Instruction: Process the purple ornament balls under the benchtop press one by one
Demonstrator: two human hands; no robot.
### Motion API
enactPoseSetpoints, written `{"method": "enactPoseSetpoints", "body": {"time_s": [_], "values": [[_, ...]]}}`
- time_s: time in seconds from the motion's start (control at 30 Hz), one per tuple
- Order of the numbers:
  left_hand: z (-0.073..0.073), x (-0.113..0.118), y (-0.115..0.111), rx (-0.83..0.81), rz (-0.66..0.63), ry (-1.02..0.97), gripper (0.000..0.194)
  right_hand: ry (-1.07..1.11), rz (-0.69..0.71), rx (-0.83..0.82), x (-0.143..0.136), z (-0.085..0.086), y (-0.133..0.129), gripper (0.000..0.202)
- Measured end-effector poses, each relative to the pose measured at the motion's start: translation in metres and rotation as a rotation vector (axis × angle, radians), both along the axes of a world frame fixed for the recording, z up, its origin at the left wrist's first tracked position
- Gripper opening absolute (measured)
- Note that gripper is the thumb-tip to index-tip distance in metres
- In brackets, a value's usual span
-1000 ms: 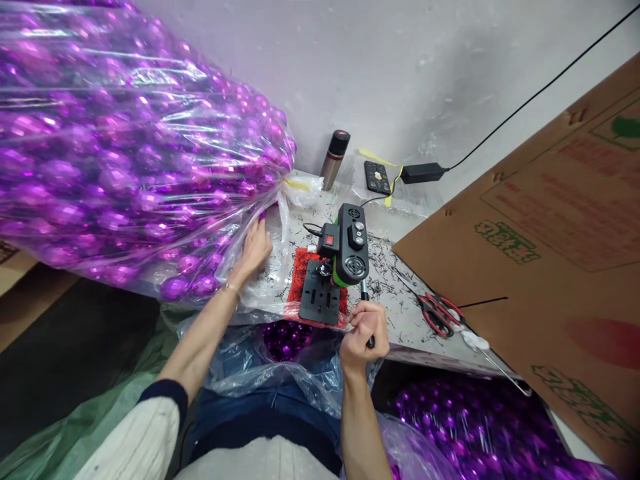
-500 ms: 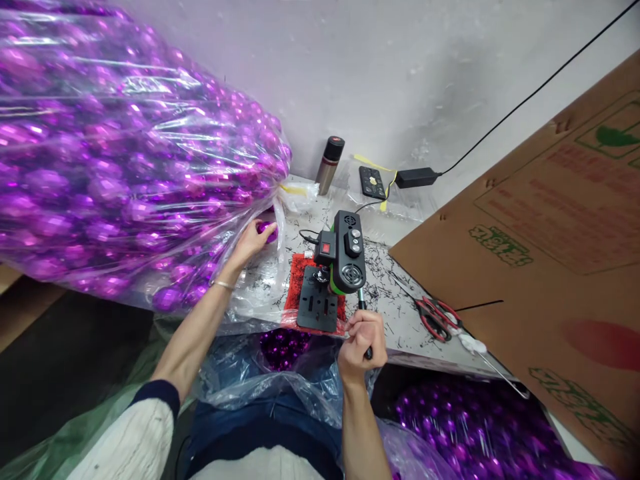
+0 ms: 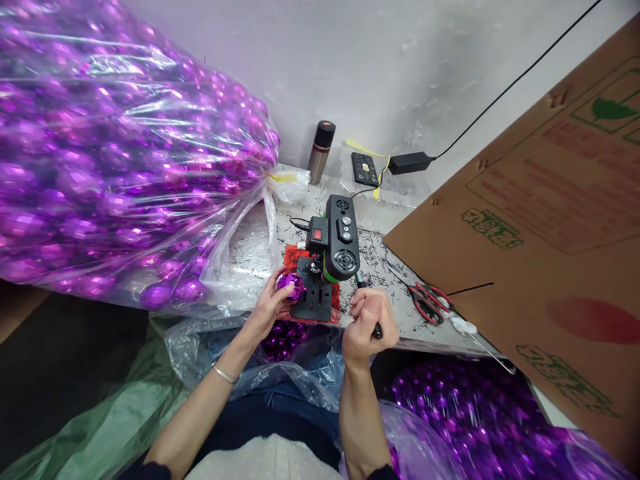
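Between the fingers and thumb of my left hand [image 3: 267,309] is a shiny purple faceted ball [image 3: 291,287], just left of a small black bench drill press [image 3: 343,233]. The ball is over the left edge of the press's slotted base plate [image 3: 315,300]; whether it touches is unclear. My right hand [image 3: 369,325] is wrapped round the press's lever handle [image 3: 379,331], at the front right of the machine. Under the base plate lies a red mat [image 3: 293,253], strewn with dark shavings.
A big clear bag of purple balls [image 3: 125,167] fills the left. Behind stand a steel flask [image 3: 321,153], a phone [image 3: 365,169] and a power adapter [image 3: 411,163]. Red-handled scissors [image 3: 425,303] lie beside a large carton [image 3: 550,220]. More purple balls [image 3: 465,413] are below, right.
My left hand has brought the purple ball from beside the big bag rightward and nearer to the base plate. My right hand keeps its hold on the lever. The view has shifted slightly.
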State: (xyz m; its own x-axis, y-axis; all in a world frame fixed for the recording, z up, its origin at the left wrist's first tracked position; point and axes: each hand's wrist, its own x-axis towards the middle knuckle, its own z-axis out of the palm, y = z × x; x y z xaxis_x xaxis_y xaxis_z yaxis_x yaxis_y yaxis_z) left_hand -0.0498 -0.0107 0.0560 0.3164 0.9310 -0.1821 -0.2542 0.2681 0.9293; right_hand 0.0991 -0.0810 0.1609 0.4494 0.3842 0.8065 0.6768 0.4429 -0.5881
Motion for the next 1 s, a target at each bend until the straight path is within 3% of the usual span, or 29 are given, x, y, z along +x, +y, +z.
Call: {"method": "enactPoseSetpoints", "body": {"time_s": [0.17,0.3,0.4,0.6,0.8,1.0], "values": [[-0.022,0.027,0.003,0.319,0.047,0.347,0.062,-0.036,0.006,-0.032,0.002,-0.003,-0.004,0.037],[-0.022,0.028,0.006,0.644,0.005,0.584,0.058,-0.064,0.023,-0.026,0.004,-0.009,-0.007,0.035],[-0.02,0.032,0.006,0.784,-0.014,0.684,0.057,-0.071,0.021,-0.035,0.004,-0.011,-0.007,0.034],[-0.03,0.048,0.005,0.837,0.045,0.769,0.061,-0.077,0.037,-0.023,0.004,-0.012,-0.007,0.033],[-0.049,0.044,0.002,0.866,0.08,0.71,0.067,-0.083,0.021,-0.045,0.003,-0.015,-0.01,0.032],[-0.052,0.044,0.0,0.856,0.074,0.706,0.067,-0.114,0.006,-0.04,0.005,-0.037,-0.01,0.032]]}}
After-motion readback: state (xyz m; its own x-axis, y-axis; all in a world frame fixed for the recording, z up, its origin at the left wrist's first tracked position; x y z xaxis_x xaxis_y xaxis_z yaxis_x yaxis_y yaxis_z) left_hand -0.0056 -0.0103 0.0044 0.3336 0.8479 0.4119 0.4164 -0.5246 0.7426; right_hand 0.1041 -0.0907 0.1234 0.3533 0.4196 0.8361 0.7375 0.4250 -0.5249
